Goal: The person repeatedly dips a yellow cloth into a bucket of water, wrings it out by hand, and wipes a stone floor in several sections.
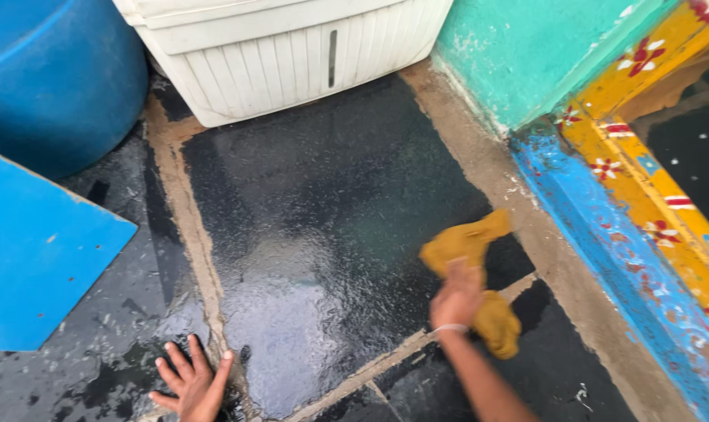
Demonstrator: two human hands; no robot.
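**Hand gripping yellow rag on wet black stone floor**

Right hand is closing its grip around a mustard-yellow cloth rag, fingers wrapped into the crumpled fabric; hand and rag are motion-blurred. Rag is lying bunched on the floor, one soft lobe sticking out above the hand, another below the wrist, right of centre and near the painted step. A thin pale band is sitting on that wrist.

Left hand is resting flat on the floor at bottom left, fingers spread wide, gripping nothing.

Floor is showing dark, glossy, wet stone slabs with a pebbled texture and rough tan mortar joints between them.

White ribbed plastic appliance is standing at top centre, with a narrow dark vertical slot on its front. Round blue plastic drum is sitting at top left; a flat blue angular panel is lying below it. Teal plastered wall is at top right. Painted step, running diagonally on the right, is carrying blue and yellow bands with small red-and-white flower motifs.
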